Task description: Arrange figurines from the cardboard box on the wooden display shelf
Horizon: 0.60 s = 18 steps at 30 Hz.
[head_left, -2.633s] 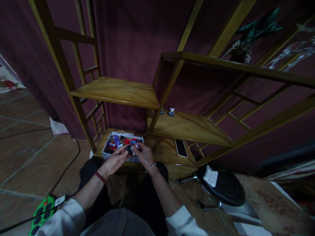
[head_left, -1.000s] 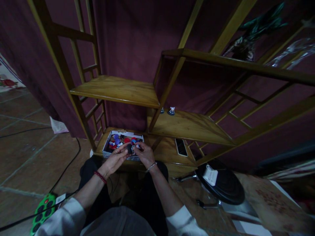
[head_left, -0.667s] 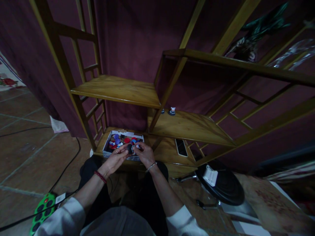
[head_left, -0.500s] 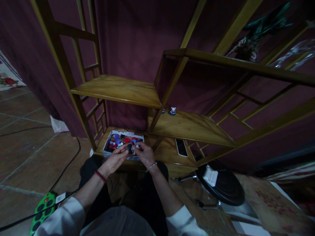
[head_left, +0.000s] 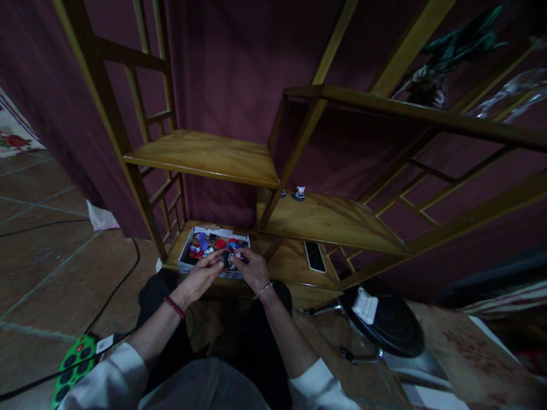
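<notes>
My left hand (head_left: 200,278) and my right hand (head_left: 253,269) meet over the front edge of a white box (head_left: 187,255) of small coloured toys on the lowest wooden shelf. The left fingers pinch a small dark round piece (head_left: 225,258). The right fingers hold a tiny pale figurine (head_left: 233,259) pressed against that piece. Both hands hover just above the box's near wall. What the two parts look like in detail is too small and dark to tell.
A wooden shelf unit (head_left: 205,158) stands against a maroon curtain. Two small figurines (head_left: 298,193) stand on the middle shelf, a phone (head_left: 315,256) lies on the bottom shelf. A black round stool (head_left: 388,322) is at my right, a green power strip (head_left: 72,369) and cables at my left.
Both hands stay together over the box with the same small parts; only slight finger shifts and a small camera drift are visible.
</notes>
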Motion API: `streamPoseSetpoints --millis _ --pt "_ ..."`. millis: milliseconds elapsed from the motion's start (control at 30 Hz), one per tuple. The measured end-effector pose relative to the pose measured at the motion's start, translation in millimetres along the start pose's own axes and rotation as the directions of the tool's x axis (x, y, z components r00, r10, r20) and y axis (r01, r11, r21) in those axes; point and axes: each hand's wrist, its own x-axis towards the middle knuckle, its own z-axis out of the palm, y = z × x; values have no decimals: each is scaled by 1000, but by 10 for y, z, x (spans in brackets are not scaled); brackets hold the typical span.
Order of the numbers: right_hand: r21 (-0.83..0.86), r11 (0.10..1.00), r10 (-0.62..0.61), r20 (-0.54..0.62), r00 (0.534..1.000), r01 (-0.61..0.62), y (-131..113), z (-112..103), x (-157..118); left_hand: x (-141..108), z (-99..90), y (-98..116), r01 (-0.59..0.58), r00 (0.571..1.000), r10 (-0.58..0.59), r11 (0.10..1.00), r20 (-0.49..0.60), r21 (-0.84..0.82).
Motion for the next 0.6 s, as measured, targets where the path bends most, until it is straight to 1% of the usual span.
streamPoseSetpoints --millis 367,600 --pt "-9 1000 8 17 1000 -8 20 0 -1 -41 22 26 -1 1000 1 1000 10 26" --pt "14 1000 0 32 999 0 13 0 -2 -39 23 24 -3 1000 3 1000 1 -5"
